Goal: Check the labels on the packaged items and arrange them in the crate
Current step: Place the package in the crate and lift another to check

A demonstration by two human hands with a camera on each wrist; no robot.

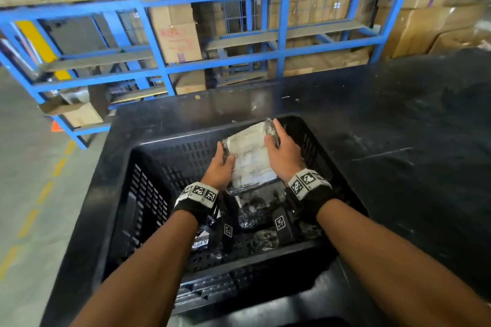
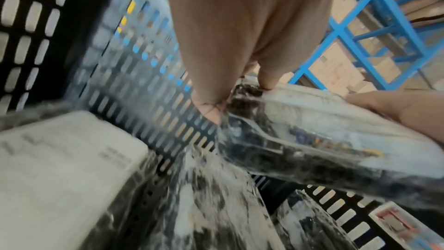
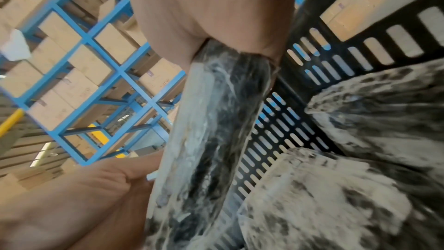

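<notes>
I hold a flat packaged item, dark goods under clear wrap with a white label facing up, above the far half of the black crate. My left hand grips its near-left edge with the thumb on top and fingers curled under; my right hand clasps the far-right edge, fingers wrapped over the end. The package tilts, its far end higher, and it sits clear of the slotted walls on every side, closest to the far wall.

Below it, on the crate floor, lie other wrapped packages, one with a pale label at the left; part of the perforated floor between them shows bare. The crate stands on a black table, with open surface to the right and beyond. Blue racking with cardboard boxes stands behind the table.
</notes>
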